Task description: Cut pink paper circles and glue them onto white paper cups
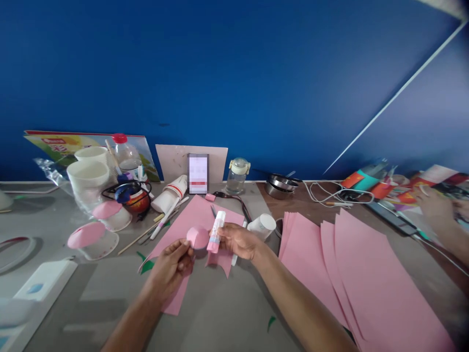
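Between the fingertips of my left hand [176, 259] is a small round pink paper piece [198, 237], held by its left edge. My right hand [240, 239] grips a white and pink glue stick [216, 232], tilted and close to the right side of the round piece. Whether the two touch I cannot tell. Beneath both hands lies a cut pink paper sheet [176, 300] on the grey table. To the left stand two paper cups with pink paper tops, the nearer cup [98, 247] and one just behind it [119, 219].
Pink sheets [381, 274] lie stacked at right. A white paper cup [262, 226] rests near my right wrist. Behind are a phone [198, 174], a glass jar [238, 176] and metal bowls [280, 187]. Stacked cups [88, 178] stand left. Another person's hand [434, 208] is at far right.
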A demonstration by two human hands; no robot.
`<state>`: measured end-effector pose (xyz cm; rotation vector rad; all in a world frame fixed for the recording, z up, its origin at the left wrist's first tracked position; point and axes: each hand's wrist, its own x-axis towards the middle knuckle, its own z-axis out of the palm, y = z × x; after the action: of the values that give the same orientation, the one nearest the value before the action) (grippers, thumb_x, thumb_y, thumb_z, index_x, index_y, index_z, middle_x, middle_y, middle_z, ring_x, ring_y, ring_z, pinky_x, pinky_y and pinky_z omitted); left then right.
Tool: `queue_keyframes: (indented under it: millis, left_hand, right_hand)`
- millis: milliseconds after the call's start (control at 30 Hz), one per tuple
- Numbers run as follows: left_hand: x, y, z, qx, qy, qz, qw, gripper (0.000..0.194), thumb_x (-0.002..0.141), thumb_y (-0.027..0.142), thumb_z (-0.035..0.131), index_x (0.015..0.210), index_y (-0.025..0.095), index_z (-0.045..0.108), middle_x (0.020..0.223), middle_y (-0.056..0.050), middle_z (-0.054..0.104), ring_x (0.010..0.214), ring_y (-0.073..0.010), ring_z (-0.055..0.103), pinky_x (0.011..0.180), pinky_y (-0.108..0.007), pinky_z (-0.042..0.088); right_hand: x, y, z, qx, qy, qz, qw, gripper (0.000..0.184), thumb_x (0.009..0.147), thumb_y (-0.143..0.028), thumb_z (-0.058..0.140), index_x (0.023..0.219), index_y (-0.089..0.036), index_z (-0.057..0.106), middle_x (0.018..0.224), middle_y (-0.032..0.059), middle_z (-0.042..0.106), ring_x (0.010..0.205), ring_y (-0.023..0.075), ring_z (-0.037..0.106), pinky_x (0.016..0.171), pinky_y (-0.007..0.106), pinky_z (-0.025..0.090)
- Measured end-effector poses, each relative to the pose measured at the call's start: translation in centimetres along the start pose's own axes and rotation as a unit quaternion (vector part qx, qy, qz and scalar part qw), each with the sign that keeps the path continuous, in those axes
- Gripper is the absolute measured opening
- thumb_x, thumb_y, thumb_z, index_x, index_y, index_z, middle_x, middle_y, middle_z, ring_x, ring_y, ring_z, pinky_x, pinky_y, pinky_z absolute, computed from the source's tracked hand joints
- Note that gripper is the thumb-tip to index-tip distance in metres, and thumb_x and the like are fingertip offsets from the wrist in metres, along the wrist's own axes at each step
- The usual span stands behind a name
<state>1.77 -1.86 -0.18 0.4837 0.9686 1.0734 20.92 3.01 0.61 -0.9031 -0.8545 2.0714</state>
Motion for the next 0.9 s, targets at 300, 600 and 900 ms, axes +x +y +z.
queue_keyframes:
  millis: [300,600,900]
  left_hand:
    - [0.0,-0.1,-0.2,-0.001,-0.016,-0.008,1.000,0.043,0.060,0.047,0.081,0.056,0.013,0.056,0.040,0.008,0.039,0.034,-0.0007,0.025,0.037,-0.018,0.028]
    - [-0.1,-0.2,-0.1,-0.028,0.007,-0.007,1.000,0.039,0.058,0.034,0.084,0.059,0.016,0.050,0.043,0.008,0.045,0.034,-0.0010,0.027,0.037,-0.017,0.027]
    - [0.4,0.5,-0.9,-0.091,0.055,0.072,0.992,0.032,0.067,0.029,0.079,0.063,0.015,0.050,0.051,0.007,0.050,0.037,-0.0012,0.029,0.040,-0.017,0.033]
  right_hand:
    - [0.1,0.9,0.3,0.038,-0.005,-0.006,0.999,0.036,0.053,-0.034,0.087,0.074,-0.011,0.068,0.068,0.0008,0.067,0.063,0.0117,0.060,0.068,0.025,0.047]
    - [-0.7,0.8,0.8,-0.079,0.014,-0.019,0.997,0.029,0.062,-0.033,0.078,0.080,-0.013,0.066,0.074,0.0001,0.064,0.069,0.0120,0.058,0.070,0.025,0.045]
    - [-3.2,0.1,2.1,-0.472,0.083,-0.149,0.865,0.011,0.079,-0.027,0.060,0.082,-0.017,0.060,0.067,-0.0018,0.056,0.059,0.0106,0.048,0.053,0.021,0.034]
